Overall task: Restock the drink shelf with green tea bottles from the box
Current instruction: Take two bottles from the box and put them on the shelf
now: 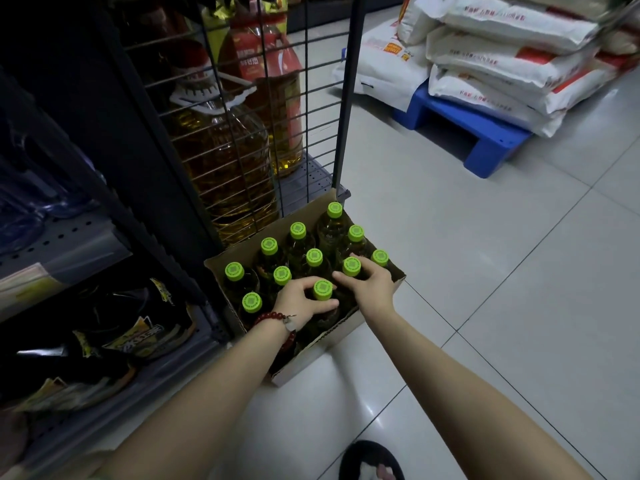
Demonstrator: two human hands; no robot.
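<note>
Green tea bottles (313, 259) mostly sitting in the cardboard box (325, 341) on the floor tiles (485, 271), centre of the frame, right against the foot of the rack. Eleven lime-green caps countable, packed in rows, with what looks like a gap or two along the near edge of the box, so maybe a few already gone, hard to say for sure.

Left hand (301, 301), the one with the red bead bracelet (277, 323), curled round the neck of the nearest bottle (322, 289), thumb and fingers wrapped just under the cap. Right hand (370, 284) doing the same on the next bottle (352, 266) up and to the right, fingers closed around the neck. Both bottles look seated in the box, not lifted out yet as far as can be told.

Drink shelf itself: not clearly visible. Left side of the frame too dark, just snack bags (138, 337) on the lower shelf and something bluish above. Big cooking oil jugs (225, 150) behind the wire grid (311, 98) at upper centre, rice sacks (502, 57) on a blue pallet (467, 133) upper right.

Judging by that: early days. Two bottles gripped and about ready to go, nine more waiting. Pretty much the whole restock left to do.
</note>
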